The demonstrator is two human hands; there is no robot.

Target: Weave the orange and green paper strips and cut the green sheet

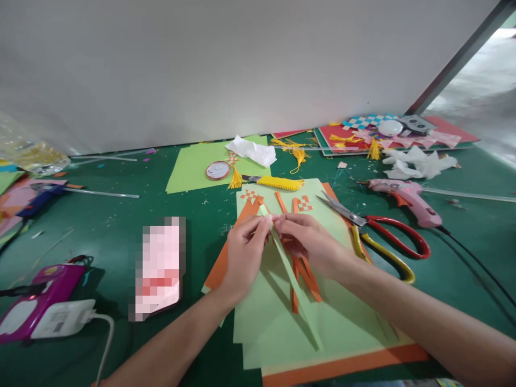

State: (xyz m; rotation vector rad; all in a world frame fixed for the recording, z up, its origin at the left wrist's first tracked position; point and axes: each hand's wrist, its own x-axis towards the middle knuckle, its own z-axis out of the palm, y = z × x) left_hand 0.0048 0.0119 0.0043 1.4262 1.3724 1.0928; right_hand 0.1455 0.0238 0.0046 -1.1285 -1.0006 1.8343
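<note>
In the head view, a long, narrow pale-green paper strip [286, 261] slants from the fingertips down over flat pale-green paper sheets [266, 333] on the dark-green counter [205, 226]. The left hand [246, 250] pinches its upper end, fingers curled; the right hand [309, 236] meets it, fingers bent, its hold unclear. Both forearms converge from below.

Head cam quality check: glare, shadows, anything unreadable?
Head view: background at upper right is washed out; the pale green strip casts a thin shadow on the pale green sheet; blocky pixelation hides the pink item at left.
</note>
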